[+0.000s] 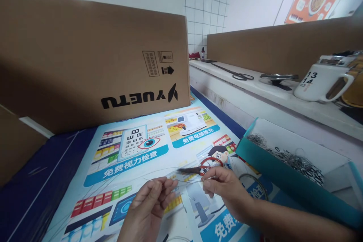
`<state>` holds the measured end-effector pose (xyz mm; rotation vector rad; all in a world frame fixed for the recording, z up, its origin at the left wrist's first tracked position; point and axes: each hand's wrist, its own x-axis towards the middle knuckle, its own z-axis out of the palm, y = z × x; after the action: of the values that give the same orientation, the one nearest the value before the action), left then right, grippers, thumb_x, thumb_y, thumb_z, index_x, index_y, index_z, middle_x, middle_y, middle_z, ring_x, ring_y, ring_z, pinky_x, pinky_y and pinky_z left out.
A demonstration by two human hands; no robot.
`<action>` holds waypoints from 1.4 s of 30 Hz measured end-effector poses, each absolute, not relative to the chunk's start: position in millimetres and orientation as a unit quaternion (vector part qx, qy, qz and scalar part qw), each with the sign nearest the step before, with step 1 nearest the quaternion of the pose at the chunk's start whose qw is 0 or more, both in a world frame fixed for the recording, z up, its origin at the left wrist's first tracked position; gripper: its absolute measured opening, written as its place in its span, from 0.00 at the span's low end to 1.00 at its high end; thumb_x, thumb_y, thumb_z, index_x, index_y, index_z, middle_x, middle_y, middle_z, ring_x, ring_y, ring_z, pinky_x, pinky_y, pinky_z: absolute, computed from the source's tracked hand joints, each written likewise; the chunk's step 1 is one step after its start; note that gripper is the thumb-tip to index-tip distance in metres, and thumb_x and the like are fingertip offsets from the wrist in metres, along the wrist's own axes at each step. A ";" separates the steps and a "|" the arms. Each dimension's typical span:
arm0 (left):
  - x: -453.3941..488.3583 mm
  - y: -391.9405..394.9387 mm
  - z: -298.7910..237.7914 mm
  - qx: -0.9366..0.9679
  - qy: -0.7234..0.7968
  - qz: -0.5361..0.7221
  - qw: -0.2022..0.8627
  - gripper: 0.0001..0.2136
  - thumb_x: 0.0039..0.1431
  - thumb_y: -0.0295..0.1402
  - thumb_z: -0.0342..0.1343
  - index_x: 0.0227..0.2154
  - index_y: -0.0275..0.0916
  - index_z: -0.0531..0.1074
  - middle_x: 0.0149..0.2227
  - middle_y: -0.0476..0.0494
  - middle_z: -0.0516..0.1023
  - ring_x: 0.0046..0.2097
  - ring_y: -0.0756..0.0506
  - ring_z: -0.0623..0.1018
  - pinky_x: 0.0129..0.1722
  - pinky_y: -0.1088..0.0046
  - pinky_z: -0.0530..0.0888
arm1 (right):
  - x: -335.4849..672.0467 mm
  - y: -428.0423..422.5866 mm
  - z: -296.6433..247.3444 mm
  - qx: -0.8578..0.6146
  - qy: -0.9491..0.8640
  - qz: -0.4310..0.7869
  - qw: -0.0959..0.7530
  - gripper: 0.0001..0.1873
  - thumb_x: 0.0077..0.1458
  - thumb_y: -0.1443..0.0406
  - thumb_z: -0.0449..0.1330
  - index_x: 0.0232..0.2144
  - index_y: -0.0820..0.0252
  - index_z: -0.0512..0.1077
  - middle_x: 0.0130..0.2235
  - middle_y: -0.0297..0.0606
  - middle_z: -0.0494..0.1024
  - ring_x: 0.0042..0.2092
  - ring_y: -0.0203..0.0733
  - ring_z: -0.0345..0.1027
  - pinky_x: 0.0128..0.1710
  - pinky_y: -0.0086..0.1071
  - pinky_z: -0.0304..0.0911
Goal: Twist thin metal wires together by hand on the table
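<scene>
My left hand [153, 204] is at the lower middle, with thumb and fingertips pinched together on a thin, wire-like strand [188, 182]. The strand spans the short gap to my right hand [227, 189], whose thumb and forefinger are also closed on it. A short end sticks out to the left of my left fingertips. Just beyond my right hand lies a pair of scissors [190, 170] with dark blades and red handles, partly hidden by that hand. A loose coil of similar strand [262, 185] rests to the right of my right wrist.
A teal box [283, 170] at the right holds many small dark metal loops [303, 164]. Large cardboard boxes [93, 60] stand behind the printed sheet [147, 128]. On the white ledge [255, 83] are long black scissors [235, 72], a lid [279, 77] and a white mug [320, 83].
</scene>
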<state>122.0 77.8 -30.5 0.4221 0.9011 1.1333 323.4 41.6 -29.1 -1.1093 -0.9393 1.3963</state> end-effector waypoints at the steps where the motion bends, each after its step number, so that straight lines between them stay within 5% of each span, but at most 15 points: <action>1: 121.2 78.6 -30.3 0.193 0.406 0.517 0.729 0.12 0.39 0.32 0.70 0.28 0.36 0.76 0.31 0.45 0.81 0.35 0.46 0.80 0.31 0.78 0.77 | 323.5 43.1 -29.1 -0.472 -0.396 0.577 0.536 0.12 0.45 0.61 0.67 0.28 0.65 0.72 0.22 0.32 0.72 0.25 0.32 0.61 0.26 0.26 0.56; 10: 115.4 84.9 -26.7 0.190 0.415 0.545 0.704 0.12 0.41 0.31 0.68 0.31 0.36 0.76 0.30 0.45 0.80 0.33 0.47 0.80 0.29 0.78 0.76 | 332.9 55.6 -37.9 -0.496 -0.422 0.536 0.538 0.15 0.47 0.58 0.65 0.33 0.64 0.75 0.24 0.33 0.69 0.26 0.33 0.60 0.26 0.28 0.56; 16: 114.3 89.3 -29.7 0.195 0.413 0.553 0.697 0.10 0.46 0.30 0.66 0.33 0.35 0.75 0.28 0.45 0.79 0.31 0.49 0.79 0.29 0.79 0.76 | 327.2 68.8 -26.8 -0.459 -0.455 0.538 0.541 0.13 0.49 0.58 0.63 0.23 0.63 0.72 0.26 0.33 0.69 0.23 0.31 0.57 0.24 0.27 0.55; 22: 111.1 91.2 -36.9 0.190 0.427 0.575 0.672 0.05 0.54 0.26 0.59 0.35 0.36 0.73 0.33 0.43 0.79 0.37 0.46 0.80 0.35 0.74 0.77 | 319.8 70.9 -22.7 -0.495 -0.489 0.513 0.503 0.13 0.56 0.57 0.57 0.32 0.62 0.72 0.29 0.36 0.72 0.28 0.34 0.62 0.29 0.28 0.60; 28: 107.2 98.3 -43.8 0.185 0.406 0.602 0.662 0.06 0.52 0.28 0.61 0.34 0.36 0.73 0.32 0.44 0.79 0.38 0.46 0.80 0.35 0.75 0.77 | 316.5 68.3 -27.9 -0.458 -0.704 0.403 0.364 0.08 0.56 0.64 0.57 0.28 0.60 0.74 0.31 0.37 0.74 0.33 0.39 0.67 0.33 0.30 0.63; 33: 108.3 99.7 -47.8 0.171 0.401 0.609 0.663 0.08 0.51 0.30 0.63 0.34 0.36 0.72 0.32 0.44 0.79 0.38 0.46 0.80 0.35 0.75 0.76 | 297.7 53.4 -22.6 -0.393 -0.844 0.257 0.261 0.07 0.58 0.68 0.55 0.36 0.61 0.73 0.37 0.43 0.76 0.39 0.43 0.68 0.39 0.33 0.63; 39: 110.0 96.9 -46.2 0.170 0.393 0.610 0.667 0.07 0.52 0.30 0.62 0.33 0.36 0.72 0.32 0.44 0.79 0.38 0.46 0.79 0.37 0.74 0.76 | 258.7 33.7 -17.0 -0.222 -0.970 0.035 0.088 0.09 0.55 0.70 0.55 0.40 0.65 0.70 0.34 0.42 0.75 0.31 0.44 0.62 0.28 0.36 0.56; 42: 109.5 95.4 -44.4 0.175 0.388 0.610 0.668 0.07 0.53 0.31 0.61 0.33 0.36 0.72 0.33 0.43 0.79 0.38 0.46 0.79 0.37 0.74 0.76 | 245.0 34.6 -27.8 -0.196 -0.978 -0.025 0.066 0.12 0.56 0.68 0.55 0.43 0.69 0.68 0.36 0.44 0.74 0.31 0.44 0.61 0.28 0.36 0.55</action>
<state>109.5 95.4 -44.4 0.3953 0.8758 1.3752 245.0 34.6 -27.8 -0.5914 -2.9505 -0.0741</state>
